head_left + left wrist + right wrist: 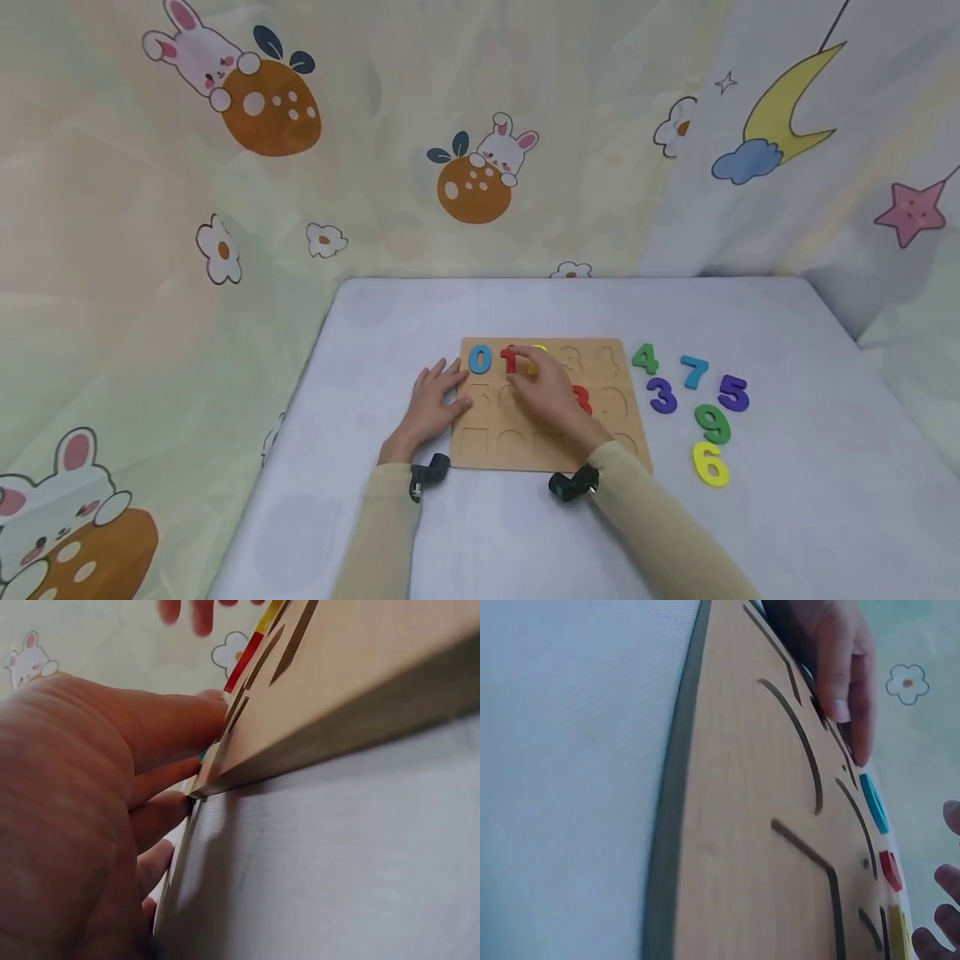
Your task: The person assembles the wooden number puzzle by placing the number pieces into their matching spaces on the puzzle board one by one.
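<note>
A wooden number puzzle board [480,450] lies on the table. My left hand [431,404] rests at its left edge, fingers extended and thumb on the board. In its top row sit a blue 0 [480,359], a red 1 [509,360] and a yellow 2 [538,350], which is partly hidden by my right hand [543,387]. That hand is over the top row near the 1 and 2; in the right wrist view its fingertips [946,877] are spread above the yellow piece [898,930], with nothing between them. A red number piece [582,399] shows partly beside the right hand.
Right of the board lie a green 4 [645,358], purple 3 [662,396], blue 7 [694,371], purple 5 [733,392], green 9 [712,424] and yellow 6 [709,464]. The white-covered table [525,542] meets a printed cloth backdrop [390,167].
</note>
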A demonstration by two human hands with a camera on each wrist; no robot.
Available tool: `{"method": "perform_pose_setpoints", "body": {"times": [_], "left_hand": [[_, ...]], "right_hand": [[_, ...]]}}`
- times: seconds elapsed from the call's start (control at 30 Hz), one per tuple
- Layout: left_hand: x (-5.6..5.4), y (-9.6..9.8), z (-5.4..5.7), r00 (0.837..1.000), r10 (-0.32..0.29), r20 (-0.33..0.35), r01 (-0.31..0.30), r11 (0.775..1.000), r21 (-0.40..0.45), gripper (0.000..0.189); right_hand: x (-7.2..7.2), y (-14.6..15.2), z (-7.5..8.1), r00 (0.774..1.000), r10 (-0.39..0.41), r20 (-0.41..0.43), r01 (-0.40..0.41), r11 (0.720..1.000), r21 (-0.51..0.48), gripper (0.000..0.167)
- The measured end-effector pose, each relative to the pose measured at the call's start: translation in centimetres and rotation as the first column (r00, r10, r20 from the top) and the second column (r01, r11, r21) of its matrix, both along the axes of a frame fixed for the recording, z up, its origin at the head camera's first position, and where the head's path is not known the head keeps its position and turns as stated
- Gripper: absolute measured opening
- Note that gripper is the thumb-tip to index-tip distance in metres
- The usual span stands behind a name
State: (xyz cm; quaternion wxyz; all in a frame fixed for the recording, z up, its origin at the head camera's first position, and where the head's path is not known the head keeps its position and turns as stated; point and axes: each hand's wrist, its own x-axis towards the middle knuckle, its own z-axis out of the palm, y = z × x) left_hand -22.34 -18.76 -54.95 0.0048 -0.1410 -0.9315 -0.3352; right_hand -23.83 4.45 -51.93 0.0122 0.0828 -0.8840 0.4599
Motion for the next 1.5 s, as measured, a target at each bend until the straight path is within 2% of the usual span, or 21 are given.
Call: {"method": "perform_pose_setpoints", "body": {"times": [0.23,0.47,0.57,0.63,0.73,0.87,1.07,1.33,1.43,1.5], "left_hand": [[0.0,0.0,0.2,1.0,0.005,0.007,-0.005,1.0,-0.005,0.061],[0.0,0.2,0.4,1.0,-0.003,0.017,0.003,1.0,-0.011,0.066],[0.0,0.3,0.5,1.0,0.0,0.02,0.0,1.0,-0.015,0.066],[0.0,0.3,0.5,1.0,0.0,0.02,0.0,1.0,-0.021,0.067],[-0.1,0.4,0.4,1.0,-0.003,0.025,0.004,1.0,-0.025,0.067],[-0.1,0.4,0.3,0.999,0.002,0.043,0.0,0.999,-0.035,0.067],[-0.1,0.4,0.2,0.999,0.018,0.04,-0.016,0.999,-0.043,0.067],[-0.2,0.2,-0.1,1.0,0.006,0.013,-0.006,0.999,-0.041,0.067],[-0.2,0.2,-0.1,1.0,0.0,0.008,0.0,1.0,-0.029,0.067],[-0.3,0.2,-0.1,1.0,-0.003,0.012,0.004,1.0,-0.026,0.067]], "right_hand": [[0.4,1.4,0.5,0.994,-0.044,0.1,0.053,0.995,-0.088,0.039],[0.8,3.5,0.7,0.999,-0.05,0.02,0.052,0.986,-0.157,0.033],[1.1,4.6,0.7,0.998,-0.062,-0.009,0.06,0.989,-0.136,0.033],[1.3,5.3,0.7,0.997,-0.067,-0.032,0.064,0.994,-0.087,0.034],[1.5,6.3,0.4,0.996,-0.086,-0.035,0.086,0.996,-0.005,0.037],[1.9,7.6,-0.4,0.99,-0.139,-0.024,0.14,0.99,0.036,0.038],[2.1,9.5,-1.9,0.968,-0.237,-0.082,0.241,0.97,0.035,0.034],[2.1,11.7,-2.4,0.939,-0.332,-0.095,0.329,0.943,-0.047,0.031],[2.0,12.7,-2.5,0.91,-0.402,-0.101,0.401,0.916,-0.034,0.03],[2.0,13.4,-2.5,0.88,-0.462,-0.114,0.462,0.886,-0.03,0.029]]}}
